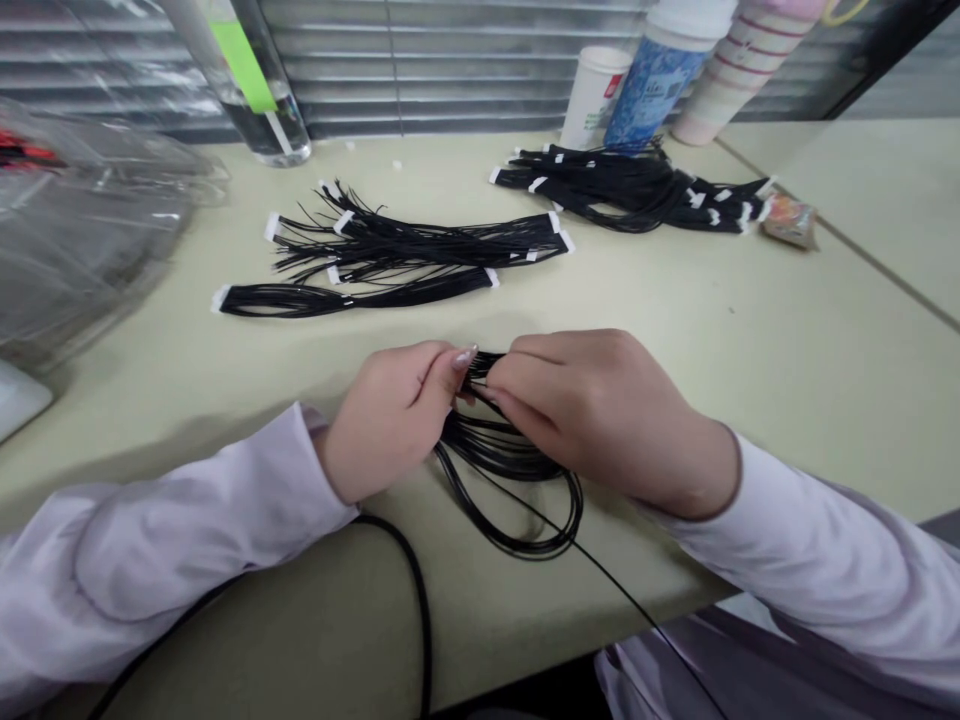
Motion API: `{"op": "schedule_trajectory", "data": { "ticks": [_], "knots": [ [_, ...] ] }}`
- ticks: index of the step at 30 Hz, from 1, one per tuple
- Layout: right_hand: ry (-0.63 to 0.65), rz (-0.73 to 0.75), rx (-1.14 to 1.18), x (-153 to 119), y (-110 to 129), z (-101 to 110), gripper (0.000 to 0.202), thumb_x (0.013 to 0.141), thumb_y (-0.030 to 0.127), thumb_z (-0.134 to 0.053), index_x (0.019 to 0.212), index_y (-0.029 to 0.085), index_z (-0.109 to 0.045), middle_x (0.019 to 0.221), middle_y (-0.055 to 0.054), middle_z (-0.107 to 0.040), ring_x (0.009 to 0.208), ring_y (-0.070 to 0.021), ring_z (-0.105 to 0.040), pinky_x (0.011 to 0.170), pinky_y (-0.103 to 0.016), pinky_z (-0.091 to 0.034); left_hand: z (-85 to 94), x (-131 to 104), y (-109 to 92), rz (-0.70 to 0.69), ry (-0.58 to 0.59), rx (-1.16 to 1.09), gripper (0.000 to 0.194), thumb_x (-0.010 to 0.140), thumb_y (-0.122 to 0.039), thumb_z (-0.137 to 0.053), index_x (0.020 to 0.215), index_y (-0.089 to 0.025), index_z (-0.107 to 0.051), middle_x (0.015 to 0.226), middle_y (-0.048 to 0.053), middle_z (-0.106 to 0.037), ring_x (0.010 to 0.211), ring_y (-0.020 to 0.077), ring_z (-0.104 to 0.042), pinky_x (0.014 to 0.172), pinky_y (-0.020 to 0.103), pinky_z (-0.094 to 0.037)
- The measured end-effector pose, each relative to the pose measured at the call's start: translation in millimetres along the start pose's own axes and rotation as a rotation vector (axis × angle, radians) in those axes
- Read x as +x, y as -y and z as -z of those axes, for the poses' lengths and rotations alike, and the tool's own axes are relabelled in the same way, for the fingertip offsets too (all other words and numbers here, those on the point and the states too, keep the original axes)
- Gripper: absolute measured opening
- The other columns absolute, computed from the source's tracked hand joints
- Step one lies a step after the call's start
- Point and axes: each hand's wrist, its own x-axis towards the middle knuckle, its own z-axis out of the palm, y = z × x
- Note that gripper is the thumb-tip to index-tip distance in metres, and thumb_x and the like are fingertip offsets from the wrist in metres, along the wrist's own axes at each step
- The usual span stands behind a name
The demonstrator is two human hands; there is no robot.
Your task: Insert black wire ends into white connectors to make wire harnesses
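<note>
Head view, wire coil (pixel 510 450): we see it black and looped at the centre of the frame, between the two hands, its loops drooping below them.
Left hand (pixel 394 420): left of centre, its grip pinching the top of the wire coil, thumb uppermost.
Right hand (pixel 600 410): right of centre, knuckles up, its grip closed on the wire coil just beside the other; its fingertips are partly hidden from us.
Thin strand (pixel 649 618): it runs from the coil to the lower right.
Thick cable (pixel 424 600): it bends down through the lower left, past the left cuff.
Wire bundles (pixel 420 240): black with white ends, lying on the worktop (pixel 787 340) in the upper middle.
Black pile (pixel 615 185): we find it at upper right, before a blue container (pixel 656 95).
Plastic bag (pixel 90 240): transparent, upper left.
</note>
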Motion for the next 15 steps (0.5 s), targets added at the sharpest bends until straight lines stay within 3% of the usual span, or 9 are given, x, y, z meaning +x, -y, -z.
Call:
{"op": "schedule_trajectory", "data": {
  "ticks": [4,5,8,10,13,15],
  "knots": [
    [-0.146,-0.208,-0.051,-8,-16,20,0.016,0.081,0.031,-0.054,0.077,0.015,-0.057,0.072,-0.003,-0.056,0.061,-0.0111,-0.047,0.056,-0.025,-0.031,-3.0,5,5,0.26,-0.177,-0.221,0.041,0.088,-0.042,-0.034,0.059,-0.017,-0.049,0.053,0.0,-0.053,0.038,0.0073,-0.043,0.035,0.02,-0.034],
    [-0.112,-0.253,-0.045,-11,-20,24,0.018,0.078,0.035,-0.058,0.077,0.016,-0.057,0.066,-0.001,-0.054,0.056,-0.0099,-0.045,0.054,-0.025,-0.031,-3.8,7,6,0.349,-0.247,-0.296,0.042,0.088,-0.045,-0.033,0.061,-0.017,-0.05,0.056,0.0,-0.055,0.036,0.0066,-0.041,0.032,0.02,-0.033],
    [0.317,-0.211,0.045,-19,-23,26,0.018,0.073,0.04,-0.061,0.078,0.023,-0.062,0.049,0.005,-0.048,0.043,-0.0076,-0.039,0.046,-0.022,-0.025,-4.7,15,9,0.535,-0.405,-0.494,0.04,0.085,-0.05,-0.037,0.069,-0.017,-0.051,0.068,0.002,-0.058,0.037,0.0061,-0.043,0.027,0.019,-0.033],
    [0.463,-0.159,0.006,-20,-21,22,0.01,0.076,0.03,-0.055,0.073,0.025,-0.063,0.054,0.003,-0.054,0.046,-0.0085,-0.043,0.047,-0.023,-0.024,-3.9,18,9,0.603,-0.436,-0.576,0.039,0.082,-0.053,-0.042,0.071,-0.017,-0.05,0.073,0.003,-0.059,0.039,0.0063,-0.044,0.026,0.018,-0.034],
    [0.379,-0.268,-0.212,-21,-23,21,0.02,0.077,0.021,-0.047,0.063,0.022,-0.06,0.055,0.0,-0.055,0.047,-0.0112,-0.044,0.048,-0.026,-0.023,-2.5,21,9,0.647,-0.43,-0.624,0.037,0.08,-0.054,-0.046,0.072,-0.017,-0.049,0.076,0.004,-0.059,0.039,0.0055,-0.043,0.025,0.018,-0.033],
    [0.133,-0.429,-0.289,-23,-29,28,0.017,0.077,0.024,-0.049,0.066,0.021,-0.062,0.051,-0.001,-0.055,0.046,-0.0125,-0.045,0.049,-0.027,-0.027,-2.8,21,10,0.645,-0.43,-0.636,0.036,0.081,-0.053,-0.044,0.073,-0.018,-0.049,0.077,0.004,-0.059,0.038,0.0049,-0.042,0.025,0.017,-0.032]
  ]
}}
